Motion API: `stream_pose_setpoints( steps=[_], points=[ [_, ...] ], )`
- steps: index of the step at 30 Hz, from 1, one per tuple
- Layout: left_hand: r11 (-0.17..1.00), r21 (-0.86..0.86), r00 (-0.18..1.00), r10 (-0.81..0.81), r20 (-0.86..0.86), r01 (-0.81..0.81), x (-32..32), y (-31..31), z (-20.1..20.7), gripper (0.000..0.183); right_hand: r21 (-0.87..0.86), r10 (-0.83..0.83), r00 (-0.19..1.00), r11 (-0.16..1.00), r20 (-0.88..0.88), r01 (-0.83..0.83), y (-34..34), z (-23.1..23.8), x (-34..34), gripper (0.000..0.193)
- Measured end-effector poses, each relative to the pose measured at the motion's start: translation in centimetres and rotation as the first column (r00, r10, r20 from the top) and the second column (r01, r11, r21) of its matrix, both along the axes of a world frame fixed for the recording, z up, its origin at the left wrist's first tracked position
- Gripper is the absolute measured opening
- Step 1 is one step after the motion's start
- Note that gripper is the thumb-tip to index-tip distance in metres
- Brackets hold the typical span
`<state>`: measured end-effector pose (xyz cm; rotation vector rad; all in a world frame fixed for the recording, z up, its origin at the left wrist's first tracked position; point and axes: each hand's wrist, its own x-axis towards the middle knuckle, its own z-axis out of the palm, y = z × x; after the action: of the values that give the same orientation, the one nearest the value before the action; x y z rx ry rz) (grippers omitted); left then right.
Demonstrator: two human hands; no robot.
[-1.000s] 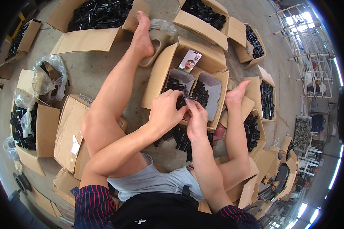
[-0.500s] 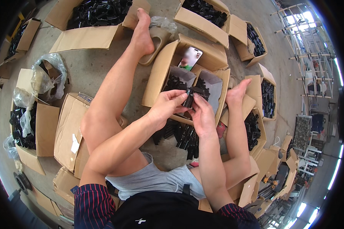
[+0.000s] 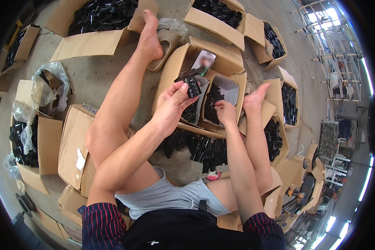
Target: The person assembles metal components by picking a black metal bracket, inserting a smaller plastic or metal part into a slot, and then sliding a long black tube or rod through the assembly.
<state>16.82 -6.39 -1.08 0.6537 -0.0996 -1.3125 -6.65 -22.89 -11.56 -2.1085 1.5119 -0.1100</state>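
My left hand (image 3: 168,106) is closed around a black plastic part (image 3: 193,86), held up over the open cardboard box (image 3: 171,75) between my legs. A darker arm-like piece sticks out from the part's upper end, in front of the phone (image 3: 199,59) leaning in the box. My right hand (image 3: 226,113) is down at the right grey-lined inner box (image 3: 232,88), its fingers pinched among small black pieces (image 3: 213,93). What they grip, if anything, is hidden. More black pieces (image 3: 190,112) lie in the left inner box, below my left hand.
Long black parts (image 3: 202,148) lie on the floor between my legs. Open cartons of black parts surround me, including a large carton (image 3: 89,46) ahead left. Plastic bags (image 3: 50,85) lie at left, a tan slipper (image 3: 164,50) by my left foot. Metal racks (image 3: 331,54) stand far right.
Both hands were together on the black part. My left hand has kept it and raised it slightly leftward; my right hand has let go and moved right to the small pieces.
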Motion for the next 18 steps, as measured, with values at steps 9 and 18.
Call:
stream_pose_setpoints(
  steps=[9, 18],
  points=[
    [0.988, 0.145, 0.998, 0.056, 0.019, -0.058, -0.5, 0.0, -0.7, 0.014, -0.046, 0.072, 0.971, 0.995, -0.227, -0.084, 0.1, -2.1, 1.3, 0.015],
    [0.975, 0.224, 0.998, -0.005, 0.063, -0.01, -1.8, 0.3, -0.9, 0.019, -0.092, -0.014, 0.998, 0.996, -0.06, 0.008, 1.3, -0.7, 1.6, 0.013]
  ],
)
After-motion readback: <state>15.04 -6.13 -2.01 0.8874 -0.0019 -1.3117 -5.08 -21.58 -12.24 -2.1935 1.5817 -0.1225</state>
